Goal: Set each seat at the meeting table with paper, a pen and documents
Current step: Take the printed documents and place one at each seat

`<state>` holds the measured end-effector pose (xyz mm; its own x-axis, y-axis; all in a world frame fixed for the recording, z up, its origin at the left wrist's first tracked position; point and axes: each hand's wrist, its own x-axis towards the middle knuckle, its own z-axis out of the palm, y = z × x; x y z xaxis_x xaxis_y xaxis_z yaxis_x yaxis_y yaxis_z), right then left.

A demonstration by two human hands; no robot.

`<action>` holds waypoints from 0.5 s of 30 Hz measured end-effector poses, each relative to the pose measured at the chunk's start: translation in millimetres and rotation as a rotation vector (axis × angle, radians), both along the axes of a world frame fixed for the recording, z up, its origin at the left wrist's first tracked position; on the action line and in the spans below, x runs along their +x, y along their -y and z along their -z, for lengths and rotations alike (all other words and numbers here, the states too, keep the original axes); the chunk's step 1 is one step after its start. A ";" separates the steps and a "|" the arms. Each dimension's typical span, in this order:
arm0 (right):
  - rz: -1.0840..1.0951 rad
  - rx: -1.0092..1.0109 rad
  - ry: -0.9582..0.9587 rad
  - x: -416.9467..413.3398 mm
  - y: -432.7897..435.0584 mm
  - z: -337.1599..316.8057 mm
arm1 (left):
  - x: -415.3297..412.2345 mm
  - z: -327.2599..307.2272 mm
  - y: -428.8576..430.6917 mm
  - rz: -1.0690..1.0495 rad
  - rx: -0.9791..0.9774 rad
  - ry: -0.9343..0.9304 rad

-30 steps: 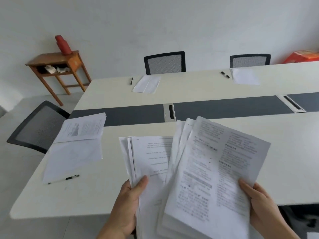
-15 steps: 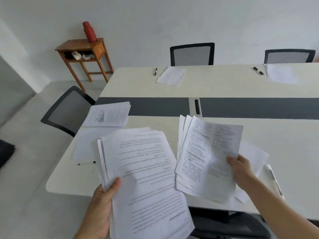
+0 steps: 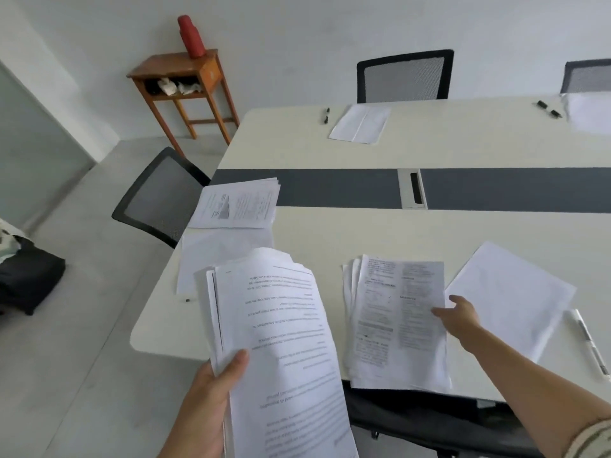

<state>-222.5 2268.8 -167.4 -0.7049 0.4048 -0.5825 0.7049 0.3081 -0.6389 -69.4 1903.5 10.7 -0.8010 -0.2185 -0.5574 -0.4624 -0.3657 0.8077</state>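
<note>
Head view: left hand grips stack of printed pages at lower corner, thumb on top, fingers curled beneath, stack held over worktop near edge. Right hand at right edge of documents, which lie flat on worktop at near seat; thumb on top page, cannot tell whether fingers pinch or only touch. Blank sheet just right of documents, tilted; pen beside its right edge. Left end seat: printed set overlapping blank paper. Far side: folded sheet, far pen beside it.
</note>
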 end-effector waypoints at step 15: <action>0.255 -0.874 -0.234 197.4 -8.4 -139.2 | -41.2 -18.3 -154.4 0.706 0.161 -0.077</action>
<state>-25.1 2277.2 -28.2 -0.7929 0.0491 -0.6074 0.5091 -0.4943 -0.7046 -110.7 2057.9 29.0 -0.7589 0.4447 -0.4758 -0.5763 -0.1183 0.8086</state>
